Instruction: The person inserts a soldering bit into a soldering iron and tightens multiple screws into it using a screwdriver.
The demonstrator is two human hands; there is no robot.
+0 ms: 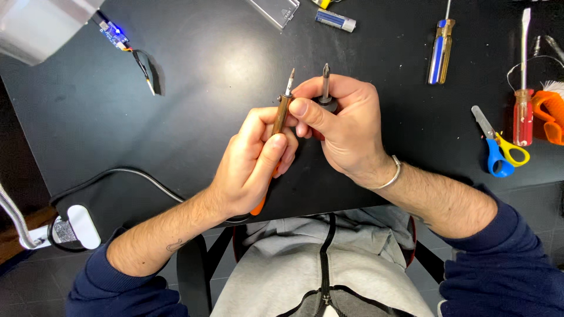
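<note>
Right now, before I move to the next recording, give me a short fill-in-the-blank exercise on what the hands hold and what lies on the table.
The left hand holds a soldering iron with an ____ handle end.
The right hand grips a short ____ with its tip pointing away from the person.
The scissors on the black table have blue and ____ handles.

Missing words: orange; screwdriver; yellow
</note>
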